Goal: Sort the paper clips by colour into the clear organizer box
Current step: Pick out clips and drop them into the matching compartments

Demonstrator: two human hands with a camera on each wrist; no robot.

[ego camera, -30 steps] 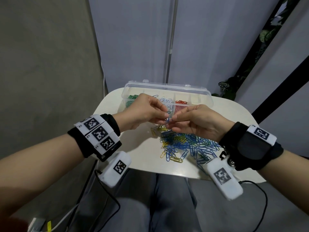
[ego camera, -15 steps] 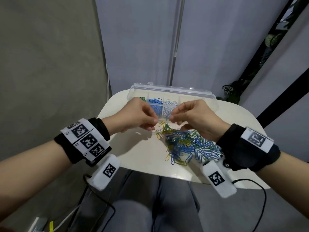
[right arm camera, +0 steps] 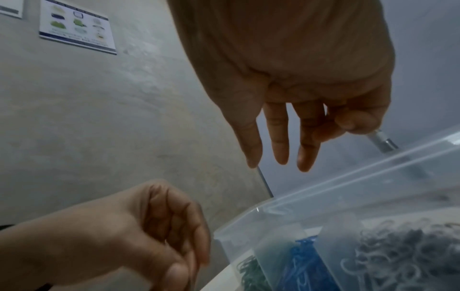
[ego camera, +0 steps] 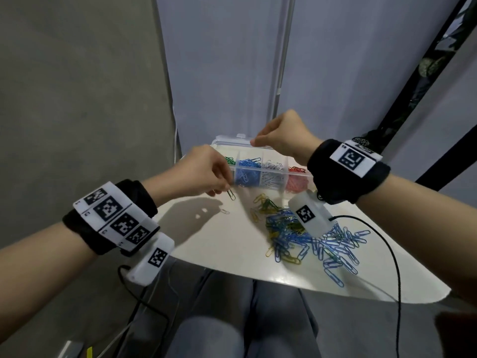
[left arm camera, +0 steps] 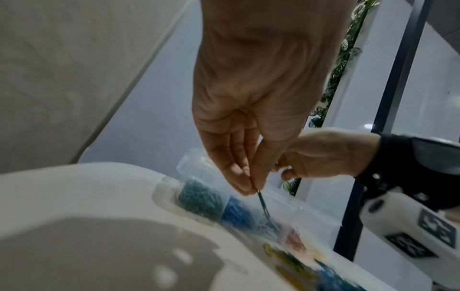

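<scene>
The clear organizer box [ego camera: 225, 139] stands at the table's far edge, with green, blue, silvery and red clips in separate compartments. My left hand [ego camera: 224, 190] hovers in front of the green and blue compartments and pinches a green paper clip [ego camera: 231, 195] that hangs down from its fingertips; the left wrist view shows the green paper clip [left arm camera: 262, 204] held between thumb and finger. My right hand [ego camera: 280, 136] is raised over the back of the box. In the right wrist view its fingers [right arm camera: 281, 149] hang down loosely with no clip among them.
A mixed pile of blue, yellow and green clips [ego camera: 304, 236] lies on the white table [ego camera: 219, 244] in front of the box. One pale clip [ego camera: 225, 211] lies alone to its left. A black cable [ego camera: 392, 254] trails off the table's right edge.
The hands, fingertip to fingertip over the pile, have parted. My right hand rose to above the box's back. My left hand shifted left towards the box front with the green clip.
</scene>
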